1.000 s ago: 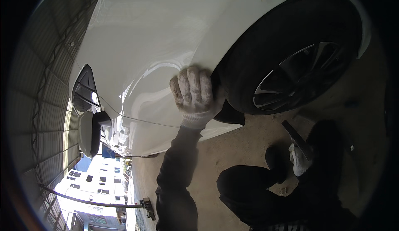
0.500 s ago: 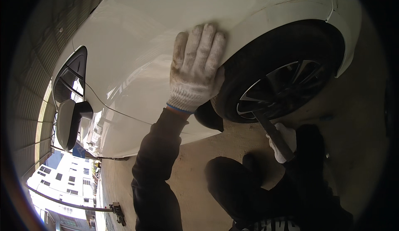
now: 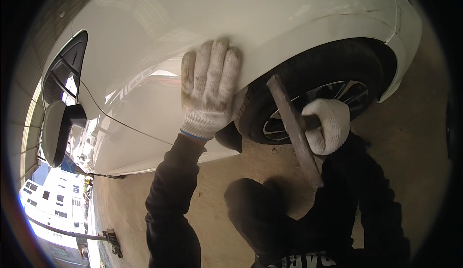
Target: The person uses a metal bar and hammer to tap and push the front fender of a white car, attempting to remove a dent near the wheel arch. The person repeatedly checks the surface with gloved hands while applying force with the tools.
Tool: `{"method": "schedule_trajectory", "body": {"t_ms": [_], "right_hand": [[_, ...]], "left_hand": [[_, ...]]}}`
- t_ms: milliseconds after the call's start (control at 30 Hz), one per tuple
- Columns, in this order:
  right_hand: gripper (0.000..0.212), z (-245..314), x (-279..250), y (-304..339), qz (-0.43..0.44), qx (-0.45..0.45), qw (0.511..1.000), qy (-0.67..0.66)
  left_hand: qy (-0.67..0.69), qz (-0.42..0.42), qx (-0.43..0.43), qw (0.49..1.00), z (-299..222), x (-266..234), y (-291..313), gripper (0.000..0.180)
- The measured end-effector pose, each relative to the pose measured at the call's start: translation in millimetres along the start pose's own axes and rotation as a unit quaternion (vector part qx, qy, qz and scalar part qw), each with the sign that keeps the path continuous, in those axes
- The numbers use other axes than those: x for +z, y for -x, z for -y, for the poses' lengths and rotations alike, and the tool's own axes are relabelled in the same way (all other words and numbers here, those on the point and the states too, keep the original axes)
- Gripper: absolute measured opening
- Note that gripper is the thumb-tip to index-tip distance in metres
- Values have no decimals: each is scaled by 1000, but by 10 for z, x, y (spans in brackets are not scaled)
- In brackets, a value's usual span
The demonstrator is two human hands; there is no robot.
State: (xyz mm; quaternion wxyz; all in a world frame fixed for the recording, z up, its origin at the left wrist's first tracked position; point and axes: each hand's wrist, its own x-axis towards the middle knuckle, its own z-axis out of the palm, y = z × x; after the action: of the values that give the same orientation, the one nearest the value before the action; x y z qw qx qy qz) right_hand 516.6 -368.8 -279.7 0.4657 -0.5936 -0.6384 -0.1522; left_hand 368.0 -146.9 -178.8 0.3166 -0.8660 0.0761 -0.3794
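Observation:
My left hand point(image 3: 210, 82), in a white knit glove with dirty fingertips, lies flat on the white car fender point(image 3: 159, 46), just left of the wheel arch. Its fingers are stretched out and point up along the panel. My right hand point(image 3: 332, 126), also gloved in white, is closed round the dark handle of a tool with a long, narrow grey bar point(image 3: 292, 118) across its end. That bar is tilted in front of the tyre point(image 3: 260, 94) and the spoked wheel point(image 3: 345, 89), apart from the fender. The tool's exact kind cannot be made out.
A dark scuff line point(image 3: 349, 14) runs above the wheel arch. The side mirror point(image 3: 55, 133) juts out at the far left. Below the car is a brown, dusty floor point(image 3: 207, 195); my bent knee point(image 3: 246, 198) is close to the wheel. A metal stand point(image 3: 112, 242) is at the lower left.
My right hand has risen with the tool from below the wheel to in front of it. My left hand stays flat on the fender, a little closer to the wheel arch's lower edge. The view has shifted slightly.

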Motion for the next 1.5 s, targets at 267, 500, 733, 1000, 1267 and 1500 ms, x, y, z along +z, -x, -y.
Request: {"method": "schedule_trajectory", "body": {"t_ms": [267, 500, 733, 1000, 1267, 1500], "right_hand": [[54, 56, 72, -6, 6, 63, 997, 42], [34, -197, 171, -24, -117, 30, 992, -43], [38, 6, -86, 1362, -88, 139, 985, -60], [20, 549, -173, 3523, -74, 562, 812, 137], [22, 471, 140, 3083, -204, 758, 602, -147], [22, 600, 287, 2802, -76, 550, 824, -114]], "left_hand": [[2, 1, -14, 1000, -35, 2, 4, 71], [12, 0, -21, 1000, -39, 26, 34, 74], [-41, 78, 42, 995, 100, -24, 938, 45], [-40, 64, 41, 996, -148, -8, 512, 46], [-193, 22, 126, 973, -573, 396, -657, 63], [-116, -85, 82, 986, -403, 722, -426, 65]]}}
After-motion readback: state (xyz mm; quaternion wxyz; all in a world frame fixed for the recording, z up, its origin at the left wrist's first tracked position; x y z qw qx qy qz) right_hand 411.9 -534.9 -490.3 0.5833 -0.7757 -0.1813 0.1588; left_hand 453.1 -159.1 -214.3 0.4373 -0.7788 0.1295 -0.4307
